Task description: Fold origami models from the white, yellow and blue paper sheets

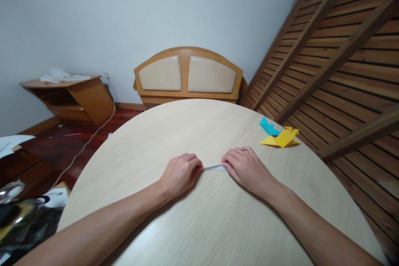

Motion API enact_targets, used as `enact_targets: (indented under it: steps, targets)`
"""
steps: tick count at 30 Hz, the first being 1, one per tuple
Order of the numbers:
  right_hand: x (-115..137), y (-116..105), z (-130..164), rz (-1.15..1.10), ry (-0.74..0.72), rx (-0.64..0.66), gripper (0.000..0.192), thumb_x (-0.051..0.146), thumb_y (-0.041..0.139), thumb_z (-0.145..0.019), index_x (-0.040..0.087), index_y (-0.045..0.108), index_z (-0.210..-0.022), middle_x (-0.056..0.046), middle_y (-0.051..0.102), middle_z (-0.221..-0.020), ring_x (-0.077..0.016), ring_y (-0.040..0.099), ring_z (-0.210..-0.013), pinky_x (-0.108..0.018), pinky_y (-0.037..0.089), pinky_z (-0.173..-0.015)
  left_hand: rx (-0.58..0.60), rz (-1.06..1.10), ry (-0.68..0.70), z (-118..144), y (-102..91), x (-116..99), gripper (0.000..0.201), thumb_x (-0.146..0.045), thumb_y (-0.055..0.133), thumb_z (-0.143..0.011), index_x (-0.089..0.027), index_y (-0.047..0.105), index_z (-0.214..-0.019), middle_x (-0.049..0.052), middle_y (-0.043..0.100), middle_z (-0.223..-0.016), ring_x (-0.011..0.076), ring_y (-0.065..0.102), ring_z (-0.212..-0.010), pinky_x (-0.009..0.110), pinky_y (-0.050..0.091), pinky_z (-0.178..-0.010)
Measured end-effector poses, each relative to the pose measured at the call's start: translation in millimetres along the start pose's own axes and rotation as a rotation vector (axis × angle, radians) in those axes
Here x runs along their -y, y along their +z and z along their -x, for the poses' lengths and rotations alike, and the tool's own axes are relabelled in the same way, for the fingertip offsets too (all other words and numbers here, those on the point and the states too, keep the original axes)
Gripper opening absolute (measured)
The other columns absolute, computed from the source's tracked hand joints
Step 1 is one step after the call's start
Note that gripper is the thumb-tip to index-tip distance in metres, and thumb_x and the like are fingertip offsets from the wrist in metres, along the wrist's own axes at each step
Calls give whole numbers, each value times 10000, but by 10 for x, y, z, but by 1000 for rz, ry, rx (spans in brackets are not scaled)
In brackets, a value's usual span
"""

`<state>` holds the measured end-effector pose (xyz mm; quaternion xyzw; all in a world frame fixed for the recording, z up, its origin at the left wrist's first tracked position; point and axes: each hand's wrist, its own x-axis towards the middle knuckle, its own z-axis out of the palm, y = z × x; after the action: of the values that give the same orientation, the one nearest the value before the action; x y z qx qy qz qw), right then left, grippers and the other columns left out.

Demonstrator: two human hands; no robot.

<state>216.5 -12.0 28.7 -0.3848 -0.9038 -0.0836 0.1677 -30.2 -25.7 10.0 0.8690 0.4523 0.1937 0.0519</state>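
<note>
Between my two hands, near the middle of the round table, a white piece of folded paper [214, 167] shows as a narrow strip. My left hand [182, 172] has its fingers curled and pinched at the paper's left end. At the right end, the bent fingers of my right hand [246, 170] press together on the same paper. Most of the paper is hidden under the fingers. To the right of my right hand lie a yellow folded-paper figure [283, 137] and, just behind it, a blue folded-paper figure [268, 127].
The pale round table [174, 129] fills the foreground. Beyond it stands a wooden headboard [186, 70]. Wooden slats [343, 58] lean along the right. At left are a low cabinet [90, 99] with papers on top, a white cable [90, 139] and a dark plastic bag [34, 224].
</note>
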Motion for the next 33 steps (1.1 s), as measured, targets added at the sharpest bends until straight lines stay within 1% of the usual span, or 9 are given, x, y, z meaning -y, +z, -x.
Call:
enact_targets:
  steps: [10, 13, 15, 17, 19, 22, 25, 27, 33]
  targets:
    - [-393, 1, 90, 11, 51, 42, 204, 221, 443, -1018, 192, 586, -874, -51, 657, -866, -220, 589, -838, -365, 352, -785, -1, 16, -51, -14, 0, 44, 145, -201, 536, -959, -180, 676, -928, 55, 698, -911, 190, 632, -803, 300, 496, -690]
    - [-566, -15, 148, 28, 95, 16, 209, 227, 424, -1013, 189, 585, -885, -72, 651, -873, -237, 590, -836, -376, 384, -778, -1, 21, -75, -2, 3, 68, 135, -205, 549, -951, -177, 677, -919, 54, 695, -893, 184, 623, -776, 291, 485, -670]
    - [-628, -33, 178, 42, 152, -46, 233, 225, 390, -1011, 184, 589, -898, -93, 653, -885, -253, 596, -832, -391, 409, -766, -4, 25, -92, 6, 1, 88, 142, -216, 549, -954, -177, 680, -914, 51, 689, -874, 177, 615, -752, 283, 474, -649]
    - [-594, -44, 183, 11, 191, -124, 259, 222, 352, -1016, 173, 602, -963, -122, 668, -953, -272, 615, -898, -414, 438, -801, -6, 34, -96, 8, -1, 104, 154, -220, 544, -960, -176, 682, -908, 48, 683, -858, 172, 608, -740, 276, 467, -641]
    - [-458, -44, 160, -69, 177, -157, 257, 250, 369, -1023, 171, 600, -1102, -136, 678, -1089, -281, 616, -1039, -436, 451, -889, -8, 41, -84, 2, 2, 108, 162, -213, 539, -964, -175, 685, -908, 46, 680, -850, 168, 605, -737, 274, 468, -648]
    - [-180, -25, 96, -156, 77, -87, 324, 339, 557, -963, 202, 575, -1256, -128, 655, -1263, -290, 586, -1173, -458, 442, -968, -21, 52, -47, -16, 19, 96, 159, -188, 538, -962, -173, 688, -911, 45, 681, -855, 163, 606, -742, 268, 471, -664]
    - [-26, -6, 43, -187, 24, -10, 153, 284, 541, -984, 220, 656, -1062, -75, 727, -1057, -241, 651, -1008, -418, 449, -902, -30, 74, -11, -24, 35, 93, 160, -226, 549, -978, -182, 691, -917, 40, 684, -865, 157, 609, -753, 259, 470, -667]
    - [-28, -2, 32, -199, 36, 9, 183, 259, 498, -1010, 218, 662, -941, -45, 730, -924, -213, 661, -900, -388, 444, -846, -22, 83, 0, -22, 36, 110, 158, -266, 566, -983, -192, 692, -923, 35, 685, -873, 156, 613, -762, 256, 471, -668]
    - [-153, -3, 59, -209, 98, 6, 201, 261, 483, -1021, 210, 655, -930, -43, 722, -910, -205, 661, -874, -361, 444, -810, 20, 24, 30, -28, 6, 179, 149, -244, 543, -992, -178, 669, -950, 50, 682, -914, 177, 627, -814, 286, 495, -697]
